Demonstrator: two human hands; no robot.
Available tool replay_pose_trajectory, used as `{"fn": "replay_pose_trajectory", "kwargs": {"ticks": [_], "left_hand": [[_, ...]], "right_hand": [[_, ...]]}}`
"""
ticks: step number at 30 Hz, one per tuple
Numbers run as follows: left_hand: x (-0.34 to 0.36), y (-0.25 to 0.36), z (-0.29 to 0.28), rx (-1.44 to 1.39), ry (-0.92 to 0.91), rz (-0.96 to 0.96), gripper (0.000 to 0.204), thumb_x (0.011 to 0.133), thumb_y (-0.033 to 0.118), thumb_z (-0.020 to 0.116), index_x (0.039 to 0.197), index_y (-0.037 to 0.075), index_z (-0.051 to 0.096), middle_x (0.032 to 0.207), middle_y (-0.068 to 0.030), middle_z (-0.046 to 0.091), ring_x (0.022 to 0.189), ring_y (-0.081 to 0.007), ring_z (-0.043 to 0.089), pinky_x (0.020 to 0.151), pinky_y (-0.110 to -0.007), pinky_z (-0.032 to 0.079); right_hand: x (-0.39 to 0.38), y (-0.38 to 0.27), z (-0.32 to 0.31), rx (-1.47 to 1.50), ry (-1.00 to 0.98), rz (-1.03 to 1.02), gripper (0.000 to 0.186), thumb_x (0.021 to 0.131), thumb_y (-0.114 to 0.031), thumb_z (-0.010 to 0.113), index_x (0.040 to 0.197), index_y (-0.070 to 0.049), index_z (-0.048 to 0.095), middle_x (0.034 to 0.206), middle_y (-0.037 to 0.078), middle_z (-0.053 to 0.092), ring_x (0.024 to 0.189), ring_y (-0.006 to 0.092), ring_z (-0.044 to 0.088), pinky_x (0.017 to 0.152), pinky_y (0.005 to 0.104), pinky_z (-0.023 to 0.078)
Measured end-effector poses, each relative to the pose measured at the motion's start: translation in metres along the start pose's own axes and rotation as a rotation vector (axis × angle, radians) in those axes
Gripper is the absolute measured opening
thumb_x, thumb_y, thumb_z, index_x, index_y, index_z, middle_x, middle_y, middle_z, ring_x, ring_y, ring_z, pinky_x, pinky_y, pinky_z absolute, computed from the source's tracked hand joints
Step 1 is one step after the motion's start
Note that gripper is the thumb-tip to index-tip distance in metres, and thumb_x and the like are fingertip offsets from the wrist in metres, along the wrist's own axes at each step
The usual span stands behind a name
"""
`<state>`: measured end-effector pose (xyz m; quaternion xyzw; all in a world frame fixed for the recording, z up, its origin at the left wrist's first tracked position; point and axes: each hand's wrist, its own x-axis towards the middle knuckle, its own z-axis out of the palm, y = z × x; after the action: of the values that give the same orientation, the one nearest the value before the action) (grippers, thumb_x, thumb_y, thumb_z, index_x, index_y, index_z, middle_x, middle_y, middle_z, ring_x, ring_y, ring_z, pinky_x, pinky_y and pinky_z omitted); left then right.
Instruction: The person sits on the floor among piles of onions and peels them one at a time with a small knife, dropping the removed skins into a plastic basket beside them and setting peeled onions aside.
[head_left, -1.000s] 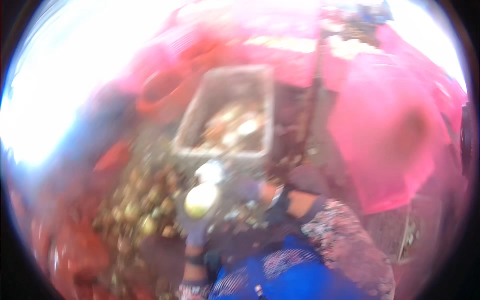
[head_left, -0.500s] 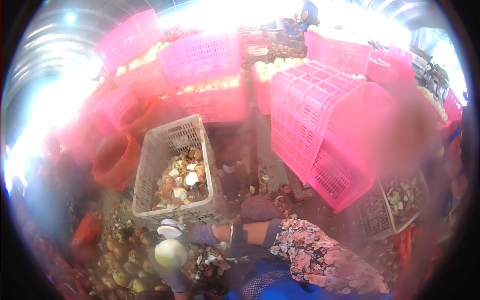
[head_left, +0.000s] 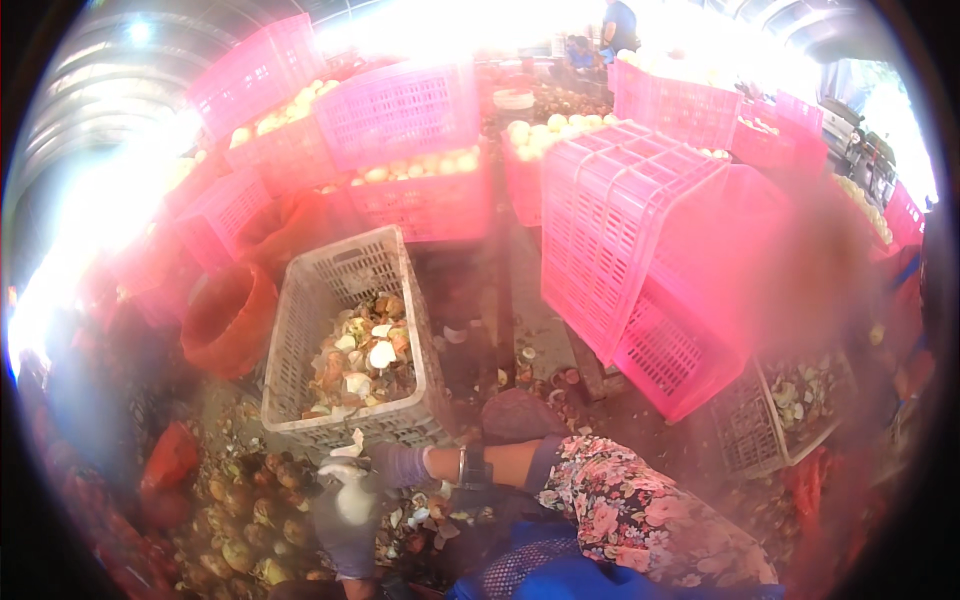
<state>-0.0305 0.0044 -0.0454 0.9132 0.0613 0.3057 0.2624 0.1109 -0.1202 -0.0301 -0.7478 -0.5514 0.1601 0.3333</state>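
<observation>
My left hand, in a grey glove, is closed round a pale peeled onion at the lower middle. Close against the onion's upper side is my right hand, also gloved, its fingers curled. What it grips is blurred and I cannot make it out. A white piece of onion layer stands up at its fingertips. Just beyond both hands stands a dirty white crate holding onion skins and trimmings. Unpeeled onions lie heaped to the left of my left hand.
Pink crates filled with peeled onions are stacked at the back. A tilted pink crate stands at the right, beside another white crate of peelings. An orange-red bag sits at the left. A person is far off.
The onion in my left hand has turned and is now more covered by the fingers. A white onion piece at my right fingertips has tipped upward.
</observation>
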Motion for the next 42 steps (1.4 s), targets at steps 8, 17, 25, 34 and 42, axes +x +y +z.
{"fn": "replay_pose_trajectory", "kwargs": {"ticks": [8, 17, 25, 34, 42], "left_hand": [[-0.008, 0.014, 0.012, -0.263, 0.041, -0.031, 0.047, 0.067, 0.013, 0.079, 0.106, 0.003, 0.055, 0.096, -0.0079, 0.063, 0.085, -0.0195, 0.061, 0.078, -0.031, 0.051], [0.008, 0.014, -0.015, -0.714, 0.363, -0.35, 0.075, 0.068, 0.046, 0.079, 0.124, 0.007, 0.049, 0.115, -0.0146, 0.056, 0.094, -0.0244, 0.06, 0.073, -0.033, 0.055], [0.0, 0.036, -0.035, -0.663, 0.114, -0.516, 0.051, 0.086, 0.03, 0.065, 0.124, -0.001, 0.05, 0.115, -0.0109, 0.058, 0.103, -0.0188, 0.056, 0.086, -0.033, 0.05], [0.008, 0.002, -0.036, -1.885, 0.608, -0.782, 0.068, 0.079, 0.043, 0.072, 0.13, 0.007, 0.044, 0.124, -0.012, 0.052, 0.107, -0.0253, 0.056, 0.088, -0.04, 0.052], [0.012, -0.016, -0.037, -2.271, 0.57, -0.614, 0.079, 0.072, 0.045, 0.077, 0.133, 0.009, 0.041, 0.129, -0.0147, 0.05, 0.117, -0.0355, 0.051, 0.1, -0.058, 0.039]], "right_hand": [[0.01, 0.077, 0.054, 0.297, 0.216, -0.089, 0.043, 0.083, -0.015, 0.06, 0.125, -0.009, 0.057, 0.123, 0.006, 0.061, 0.109, 0.0229, 0.058, 0.1, 0.034, 0.041], [-0.021, 0.02, 0.002, 0.161, 0.243, 0.394, 0.038, 0.079, -0.014, 0.065, 0.115, -0.004, 0.06, 0.106, 0.015, 0.064, 0.097, 0.0266, 0.062, 0.086, 0.0375, 0.049], [-0.033, -0.002, -0.011, 1.058, 0.152, 0.368, 0.05, 0.083, -0.03, 0.068, 0.12, 0.002, 0.056, 0.099, 0.007, 0.066, 0.084, 0.0172, 0.06, 0.081, 0.0292, 0.048], [-0.023, -0.049, -0.027, 0.694, 0.113, 0.534, 0.07, 0.078, -0.016, 0.071, 0.141, -0.015, 0.04, 0.106, 0.016, 0.058, 0.068, 0.0091, 0.059, 0.043, 0.0203, 0.045], [-0.012, 0.058, -0.088, -0.461, 0.123, 0.425, 0.037, 0.077, -0.021, 0.068, 0.112, -0.011, 0.059, 0.125, 0.014, 0.053, 0.093, 0.0282, 0.062, 0.084, 0.0339, 0.051]]}}
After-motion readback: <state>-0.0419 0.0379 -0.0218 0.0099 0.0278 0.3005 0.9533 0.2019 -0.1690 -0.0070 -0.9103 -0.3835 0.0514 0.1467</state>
